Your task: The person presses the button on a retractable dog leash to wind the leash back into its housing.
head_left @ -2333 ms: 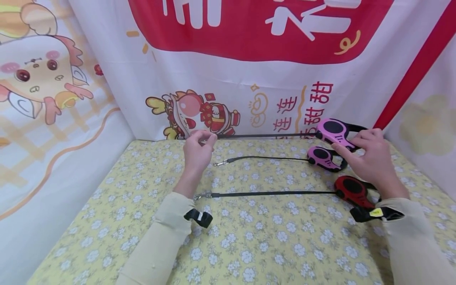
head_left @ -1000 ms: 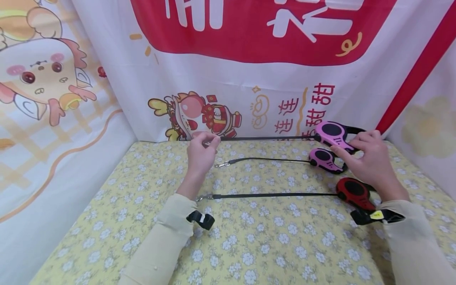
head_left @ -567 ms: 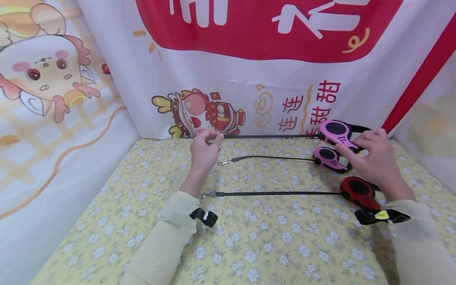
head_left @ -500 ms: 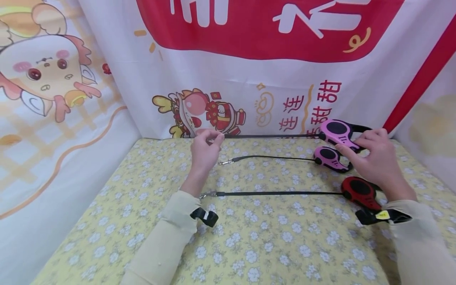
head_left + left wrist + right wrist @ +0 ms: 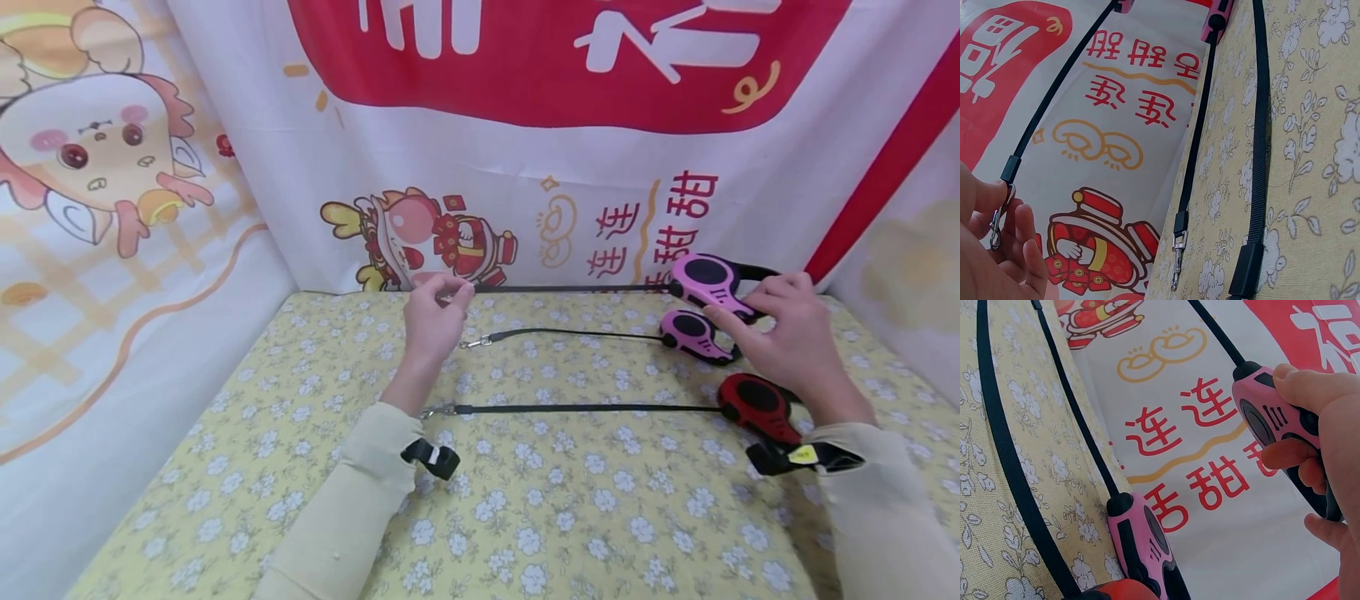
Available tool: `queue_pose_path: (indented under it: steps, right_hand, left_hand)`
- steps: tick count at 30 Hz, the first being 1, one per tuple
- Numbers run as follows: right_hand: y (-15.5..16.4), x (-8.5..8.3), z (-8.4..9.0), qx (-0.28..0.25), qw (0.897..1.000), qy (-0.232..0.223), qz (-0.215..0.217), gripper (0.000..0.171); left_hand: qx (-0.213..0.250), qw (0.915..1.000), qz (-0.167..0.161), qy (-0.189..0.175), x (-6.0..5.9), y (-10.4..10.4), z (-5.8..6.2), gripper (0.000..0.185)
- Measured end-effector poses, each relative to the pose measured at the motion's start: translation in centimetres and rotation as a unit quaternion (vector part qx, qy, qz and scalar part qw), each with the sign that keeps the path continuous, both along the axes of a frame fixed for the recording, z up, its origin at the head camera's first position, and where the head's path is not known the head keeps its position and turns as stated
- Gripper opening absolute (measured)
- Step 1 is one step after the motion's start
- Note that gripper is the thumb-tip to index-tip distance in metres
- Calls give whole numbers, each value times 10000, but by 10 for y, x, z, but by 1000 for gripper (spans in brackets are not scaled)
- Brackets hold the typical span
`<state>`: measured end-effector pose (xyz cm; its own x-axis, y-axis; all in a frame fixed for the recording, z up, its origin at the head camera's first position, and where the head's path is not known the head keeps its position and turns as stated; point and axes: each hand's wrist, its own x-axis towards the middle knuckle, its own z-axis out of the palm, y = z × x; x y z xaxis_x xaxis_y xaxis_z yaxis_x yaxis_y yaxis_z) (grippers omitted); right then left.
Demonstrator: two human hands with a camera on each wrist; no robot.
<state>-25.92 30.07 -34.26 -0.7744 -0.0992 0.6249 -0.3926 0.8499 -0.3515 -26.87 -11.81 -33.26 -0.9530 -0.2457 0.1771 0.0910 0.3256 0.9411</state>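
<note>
Above the table's back edge, my right hand (image 5: 787, 333) grips a pink retractable dog leash (image 5: 705, 279) by its black handle, fingers curled round it in the right wrist view. Its black strap (image 5: 570, 289) runs taut to my left hand (image 5: 435, 321), which pinches the metal clip (image 5: 999, 225) at the strap's end. Below it on the table lies a second pink leash (image 5: 690, 333), its strap stretched left to a silver clip (image 5: 477, 342). Nearer lies a red leash (image 5: 753, 404) with its strap pulled out left; my left wrist partly hides its clip (image 5: 438, 411).
A yellow flowered cloth (image 5: 525, 500) covers the table. A white and red printed curtain (image 5: 570, 150) hangs close behind it, and a cartoon-printed sheet (image 5: 97, 192) stands on the left. Black bands (image 5: 431, 458) circle both wrists.
The hands keep their holds on the held leash and its clip, with the strap still taut. The whole view has shifted slightly; the two leashes on the table stay in place.
</note>
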Motion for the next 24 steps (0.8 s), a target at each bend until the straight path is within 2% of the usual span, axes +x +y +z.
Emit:
queue_pose_path:
  steps: [7, 14, 24]
  right_hand:
    - [1, -1, -2, 72, 9998, 149, 139, 47]
    - [-1, -3, -2, 161, 9989, 373, 252, 48]
    - [-1, -1, -2, 164, 9991, 296, 247, 47]
  left_hand:
    - [58, 9999, 19, -142, 2, 2, 2, 22]
    - [44, 9999, -15, -117, 0, 2, -1, 21]
    - [-35, 10000, -82, -18, 1, 3, -2, 21]
